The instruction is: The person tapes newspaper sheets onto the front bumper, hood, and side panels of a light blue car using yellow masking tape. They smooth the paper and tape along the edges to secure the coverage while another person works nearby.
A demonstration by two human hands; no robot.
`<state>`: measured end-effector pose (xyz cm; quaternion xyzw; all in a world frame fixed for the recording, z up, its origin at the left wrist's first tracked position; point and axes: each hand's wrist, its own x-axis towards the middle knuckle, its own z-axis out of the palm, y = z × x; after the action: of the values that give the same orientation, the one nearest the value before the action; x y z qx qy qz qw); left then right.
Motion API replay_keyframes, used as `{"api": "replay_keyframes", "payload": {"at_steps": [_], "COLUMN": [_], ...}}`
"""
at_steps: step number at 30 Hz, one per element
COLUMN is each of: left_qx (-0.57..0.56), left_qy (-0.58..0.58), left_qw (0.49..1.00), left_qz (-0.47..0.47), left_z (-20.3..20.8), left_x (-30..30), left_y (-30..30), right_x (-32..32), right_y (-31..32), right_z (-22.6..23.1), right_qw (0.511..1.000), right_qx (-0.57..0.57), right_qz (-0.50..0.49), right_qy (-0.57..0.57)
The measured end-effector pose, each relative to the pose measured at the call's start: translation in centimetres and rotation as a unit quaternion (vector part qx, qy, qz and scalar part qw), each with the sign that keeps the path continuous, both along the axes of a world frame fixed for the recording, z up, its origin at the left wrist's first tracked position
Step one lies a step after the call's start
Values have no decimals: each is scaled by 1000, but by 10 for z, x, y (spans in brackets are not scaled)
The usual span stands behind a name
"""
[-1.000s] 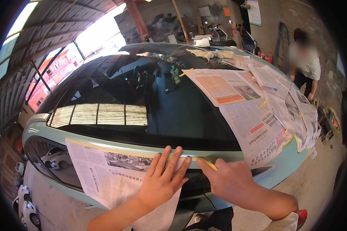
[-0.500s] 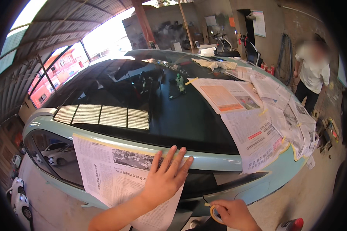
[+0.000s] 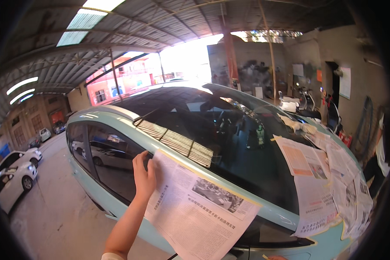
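My left hand is at the upper left edge of a newspaper sheet, beside the side window of a pale green car. Its fingers are bent and apart; nothing shows held in them. Yellow masking tape runs along the sheet's top edge and fixes it to the roof rail, so the sheet hangs down over the side glass. Only a sliver of my right hand shows at the bottom edge, its fingers hidden. A small yellow tape end pokes up beside it.
More newspaper sheets cover the car's front right part, taped in yellow. The dark windshield lies between. A person stands partly visible at the far right. White cars are parked at left, and a scooter stands by the back wall.
My left hand has left the tape along the sheet's top right and moved to its left edge. My right hand and tape roll have dropped almost out of view. The view has turned left.
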<state>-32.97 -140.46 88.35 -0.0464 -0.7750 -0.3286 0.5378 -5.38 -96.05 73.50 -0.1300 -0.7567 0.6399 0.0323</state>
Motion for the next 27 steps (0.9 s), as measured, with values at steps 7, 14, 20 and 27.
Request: {"api": "replay_keyframes", "payload": {"at_steps": [7,14,20,27], "left_qx": [257,135,-18,-14], "left_qy": [-235,-248,-282,-260], "left_qw": [919,940,958,962], "left_qz": [-185,-191,-51,-81], "left_z": [22,49,75,74], "left_x": [-10,-20,-26,-31], "left_y": [-38,-22,-13,-16], "right_x": [-6,5,9,5], "right_y": [-3,1,1,9], "right_z": [18,13,19,1], "right_qw": [1000,996,994,996], "right_qx": [20,82,102,85], "right_qz": [2,-15,-21,-16], "right_qy": [-16,45,43,30]}}
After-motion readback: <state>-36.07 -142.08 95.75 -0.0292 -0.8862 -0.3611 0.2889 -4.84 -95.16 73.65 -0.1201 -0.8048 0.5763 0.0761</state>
